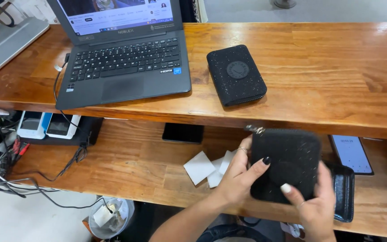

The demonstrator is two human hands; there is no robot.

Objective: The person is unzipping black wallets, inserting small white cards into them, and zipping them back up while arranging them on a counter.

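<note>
Both my hands hold a black sparkly zip wallet (292, 157) above the lower wooden shelf (126, 166). My left hand (238, 175) grips its left edge, thumb on the front face. My right hand (312, 204) grips its lower right corner from below. A small metal zip pull shows at the wallet's top left corner. A second, similar black sparkly wallet (236, 75) with a round patch lies flat on the upper wooden counter (328, 67), apart from both hands.
An open dark laptop (122, 58) sits on the counter's left. On the lower shelf lie white paper squares (200, 166), a dark phone (183, 133), a lit phone (351, 153), a black glossy pouch (343, 190), card readers (45, 125) and cables. A bin (110, 217) stands below.
</note>
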